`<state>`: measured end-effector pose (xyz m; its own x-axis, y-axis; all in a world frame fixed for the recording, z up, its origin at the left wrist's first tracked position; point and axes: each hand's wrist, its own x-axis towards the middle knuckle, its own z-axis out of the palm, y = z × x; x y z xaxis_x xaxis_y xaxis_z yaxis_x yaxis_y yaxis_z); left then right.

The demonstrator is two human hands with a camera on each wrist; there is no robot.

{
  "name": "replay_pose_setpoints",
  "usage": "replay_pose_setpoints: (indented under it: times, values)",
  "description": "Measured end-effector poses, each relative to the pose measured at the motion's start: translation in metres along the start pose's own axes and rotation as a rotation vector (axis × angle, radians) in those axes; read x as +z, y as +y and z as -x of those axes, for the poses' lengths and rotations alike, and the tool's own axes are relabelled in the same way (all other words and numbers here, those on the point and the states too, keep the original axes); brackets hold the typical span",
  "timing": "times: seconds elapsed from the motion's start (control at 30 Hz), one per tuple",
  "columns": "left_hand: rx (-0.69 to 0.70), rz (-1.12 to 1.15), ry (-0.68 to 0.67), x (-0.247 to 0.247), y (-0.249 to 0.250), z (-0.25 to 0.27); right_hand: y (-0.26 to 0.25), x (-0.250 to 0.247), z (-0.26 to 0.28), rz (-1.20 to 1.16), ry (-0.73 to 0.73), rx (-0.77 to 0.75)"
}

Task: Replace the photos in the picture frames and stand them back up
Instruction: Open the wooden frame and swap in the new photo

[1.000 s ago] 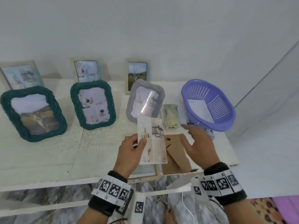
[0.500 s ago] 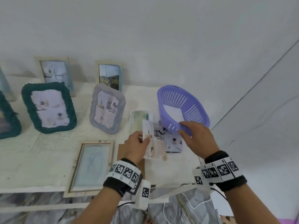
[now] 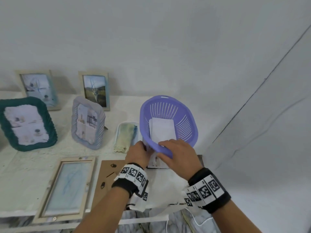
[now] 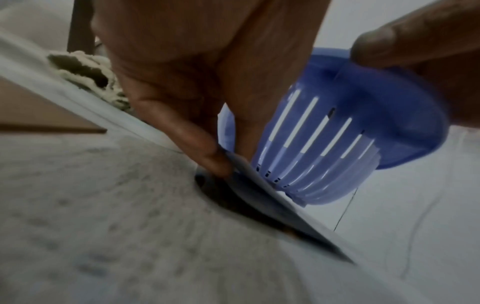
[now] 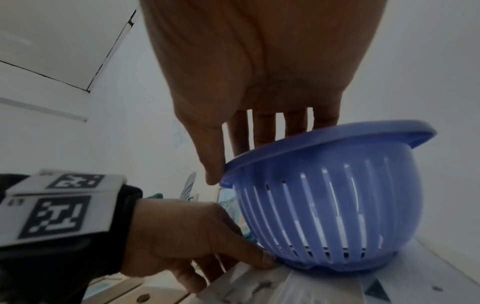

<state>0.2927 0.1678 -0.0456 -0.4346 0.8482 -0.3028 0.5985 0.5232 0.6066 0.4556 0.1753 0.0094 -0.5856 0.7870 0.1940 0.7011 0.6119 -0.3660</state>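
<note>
My left hand (image 3: 143, 148) pinches a printed photo (image 3: 157, 163) by its edge, low against the table, with its far part under the purple basket (image 3: 185, 132). In the left wrist view the fingers (image 4: 207, 152) hold the photo (image 4: 259, 193) at the basket's base (image 4: 324, 164). My right hand (image 3: 164, 148) grips the basket's near rim, thumb (image 5: 213, 170) outside and fingers inside, and the basket (image 5: 324, 205) is tipped up. White photo backs (image 3: 162, 132) lie inside it. An open wooden frame (image 3: 50, 187) lies flat beside its brown backing board (image 3: 107, 175).
Standing on the table are a teal frame (image 3: 48, 132), a grey frame (image 3: 101, 125) and two wooden frames (image 3: 50, 91) (image 3: 107, 91) against the wall. A folded cloth on a small tray (image 3: 125, 137) lies left of the basket. The table's front edge (image 3: 16, 214) is near.
My left hand carried the photo right and down to the basket's base. My right hand took hold of the basket's rim and tipped it. The view swung right.
</note>
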Motion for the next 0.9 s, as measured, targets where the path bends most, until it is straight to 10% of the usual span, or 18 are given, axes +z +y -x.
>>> replay_pose_setpoints:
  times: [0.27, 0.53, 0.9]
  values:
    - [0.065, -0.067, -0.017, -0.008, -0.017, -0.001, 0.004, 0.015, -0.002, -0.005, -0.104, -0.037]
    - [0.02, 0.643, -0.006, -0.043, -0.014, 0.01, 0.013, -0.026, -0.047, -0.17, -0.226, 0.054]
    - [0.079, 0.784, -0.047, -0.047, -0.012, 0.004, 0.034, -0.01, -0.184, 0.296, -0.574, 0.261]
